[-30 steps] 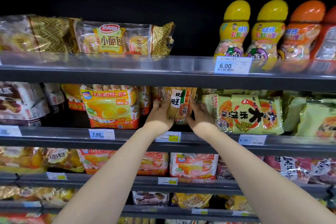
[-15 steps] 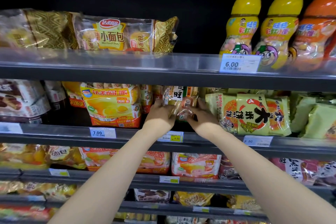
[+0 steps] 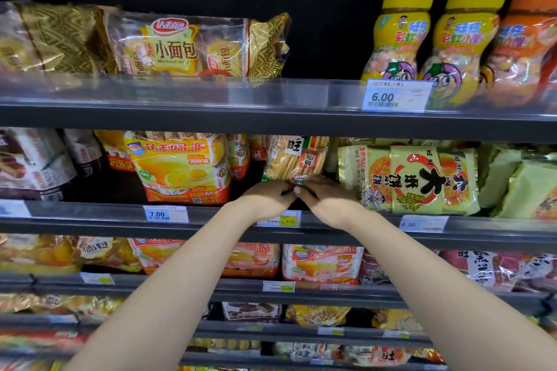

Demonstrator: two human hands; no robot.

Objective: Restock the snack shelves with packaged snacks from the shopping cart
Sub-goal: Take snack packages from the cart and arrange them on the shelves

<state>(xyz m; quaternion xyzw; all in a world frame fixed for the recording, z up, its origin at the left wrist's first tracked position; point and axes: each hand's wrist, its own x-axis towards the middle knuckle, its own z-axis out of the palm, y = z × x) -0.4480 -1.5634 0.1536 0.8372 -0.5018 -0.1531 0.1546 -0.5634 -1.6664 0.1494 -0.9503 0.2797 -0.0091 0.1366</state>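
Now 2 hands, L [image 3: 266, 199] & R [image 3: 324, 197], pinch 1 cracker pack [image 3: 294, 158].

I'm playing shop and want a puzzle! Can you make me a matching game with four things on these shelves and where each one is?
Things:
1. yellow-capped bottles
2. mini bread bag
3. rice cracker pack
4. 7.00 price tag

Places:
A. top shelf, left side
B. held at its bottom edge by both hands, the left hand and the right hand
C. top shelf, right side
D. on the shelf edge below the orange and yellow pie bag

Pairs: 1-C, 2-A, 3-B, 4-D
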